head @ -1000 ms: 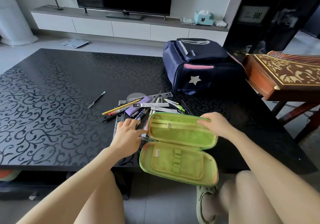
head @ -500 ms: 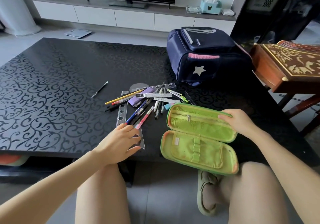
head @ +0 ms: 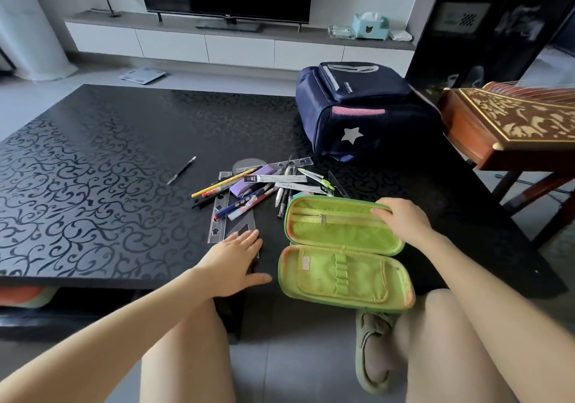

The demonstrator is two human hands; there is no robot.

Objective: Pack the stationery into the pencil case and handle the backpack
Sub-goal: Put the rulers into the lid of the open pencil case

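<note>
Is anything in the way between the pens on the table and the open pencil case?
Nothing visible does. The pens lie right beside the open pencil case, and the right hand grips only the lid's rim.

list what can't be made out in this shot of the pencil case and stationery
All in the head view:
- Clear set square: its near corner is under the left hand.
- Pens behind the pencil case: lower ends hidden by its raised lid, which the right hand holds.
- Backpack: label print too small to read; its far side faces away.
- Stationery pile: overlapping items can't be counted.
</note>
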